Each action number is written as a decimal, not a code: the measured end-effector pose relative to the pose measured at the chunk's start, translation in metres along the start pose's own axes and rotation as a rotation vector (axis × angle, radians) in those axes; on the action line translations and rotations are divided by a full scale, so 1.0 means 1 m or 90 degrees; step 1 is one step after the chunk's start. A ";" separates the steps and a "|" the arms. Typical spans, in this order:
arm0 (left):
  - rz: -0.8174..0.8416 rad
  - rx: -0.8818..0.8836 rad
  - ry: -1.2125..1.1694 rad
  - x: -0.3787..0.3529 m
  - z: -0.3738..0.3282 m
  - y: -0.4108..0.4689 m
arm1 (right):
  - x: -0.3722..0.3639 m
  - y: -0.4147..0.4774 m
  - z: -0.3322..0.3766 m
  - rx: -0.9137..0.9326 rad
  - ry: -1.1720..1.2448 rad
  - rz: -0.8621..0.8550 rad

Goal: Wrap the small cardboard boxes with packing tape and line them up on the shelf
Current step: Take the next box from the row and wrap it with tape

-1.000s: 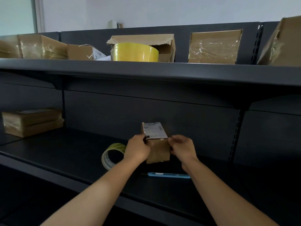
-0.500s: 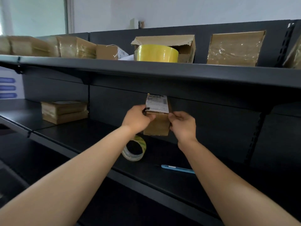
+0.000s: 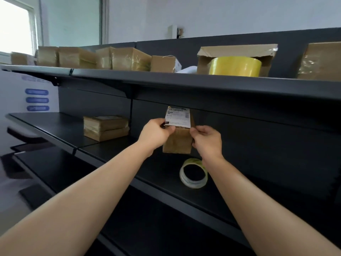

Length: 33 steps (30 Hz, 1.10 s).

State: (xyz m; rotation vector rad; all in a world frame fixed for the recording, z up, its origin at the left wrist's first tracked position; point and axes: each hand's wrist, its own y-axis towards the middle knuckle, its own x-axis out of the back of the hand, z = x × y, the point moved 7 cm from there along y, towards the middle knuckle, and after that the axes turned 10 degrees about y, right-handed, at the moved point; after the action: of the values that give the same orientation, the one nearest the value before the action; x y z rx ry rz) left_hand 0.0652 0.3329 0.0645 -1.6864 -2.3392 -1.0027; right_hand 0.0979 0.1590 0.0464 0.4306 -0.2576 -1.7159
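Box: small cardboard box with a white label on its upper face; held in the air under the upper shelf, above the lower shelf
Left hand: left hand grips the box's upper left edge, fingers curled at the label
Right hand: right hand pinches the upper right edge
Tape: clear tape roll stands on edge on the lower shelf, below the box
Wrapped boxes: row along the upper shelf at left; stack on the lower shelf
Yellow roll: yellow roll on the upper shelf, in front of a torn carton
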 end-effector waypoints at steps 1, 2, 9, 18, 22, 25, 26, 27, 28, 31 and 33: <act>0.005 0.004 -0.004 0.008 0.008 0.004 | -0.011 -0.001 -0.003 -0.002 0.000 0.001; 0.010 0.005 -0.004 0.015 0.016 0.009 | -0.022 -0.001 -0.006 -0.004 0.002 -0.002; 0.042 0.017 -0.001 0.049 0.069 0.046 | -0.087 0.000 -0.033 -0.024 -0.008 -0.039; 0.084 0.059 -0.040 0.052 0.127 0.091 | -0.133 0.031 -0.076 -0.048 -0.035 -0.037; 0.061 0.092 -0.047 0.054 0.152 0.110 | -0.153 0.050 -0.098 -0.070 -0.038 -0.012; 0.032 0.127 -0.050 0.063 0.173 0.124 | -0.173 0.061 -0.115 -0.089 -0.035 0.008; 0.018 0.136 -0.047 0.067 0.180 0.129 | -0.181 0.064 -0.119 -0.092 -0.036 0.012; 0.006 0.144 -0.047 0.072 0.188 0.134 | -0.189 0.067 -0.123 -0.096 -0.036 0.017; -0.003 0.150 -0.050 0.076 0.195 0.139 | -0.197 0.070 -0.127 -0.099 -0.037 0.021; -0.017 0.175 -0.055 0.085 0.219 0.153 | -0.220 0.079 -0.140 -0.112 -0.043 0.026; -0.022 0.194 -0.064 0.091 0.235 0.163 | -0.236 0.085 -0.150 -0.123 -0.041 0.023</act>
State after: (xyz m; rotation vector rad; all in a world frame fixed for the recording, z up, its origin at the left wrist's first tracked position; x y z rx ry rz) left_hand 0.2419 0.5655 -0.0058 -1.6158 -2.4380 -0.5406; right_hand 0.2710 0.3836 -0.0221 0.2273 -0.1438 -1.7033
